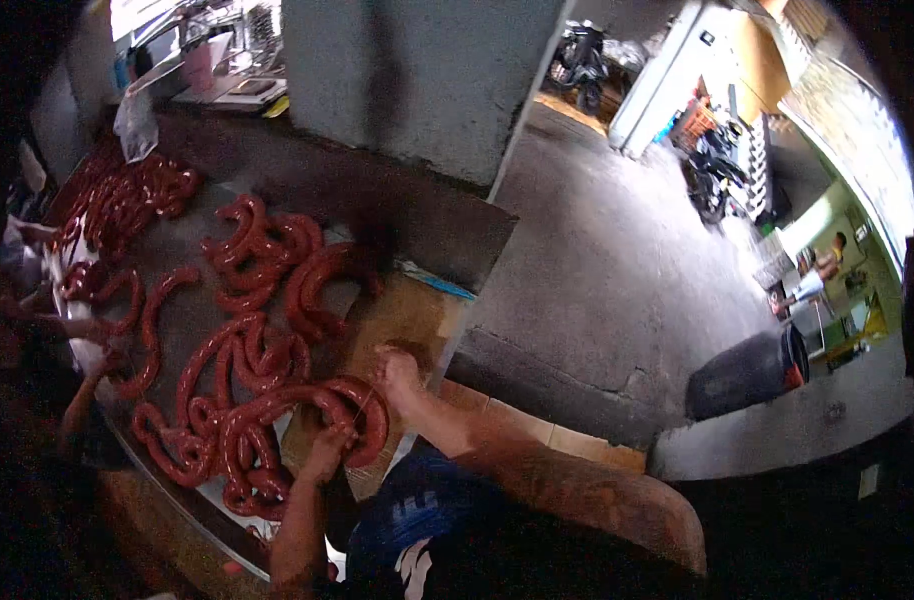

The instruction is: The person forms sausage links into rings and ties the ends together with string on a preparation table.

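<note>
Long, glossy red raw sausages (245, 350) lie coiled and looped over the metal table. The end of one thick sausage (373, 425) curves round beside my left hand (329, 450), whose fingers are closed on it. From there a thin pale string (363, 406) runs up toward my right hand (401, 374). That hand is closed like a fist over a brown board (417, 322), and the string's far end is hidden in it. The board lies under the sausage end at the table's right side.
Thinner sausage links (127, 195) are heaped at the far left. A co-worker's hand (95, 378) is at the table's left edge, by a sausage. A blue strip (437, 282) lies on the board's far end. A dark barrel (747, 372) stands right; motorcycles (712, 180) and another person (815, 274) are farther off.
</note>
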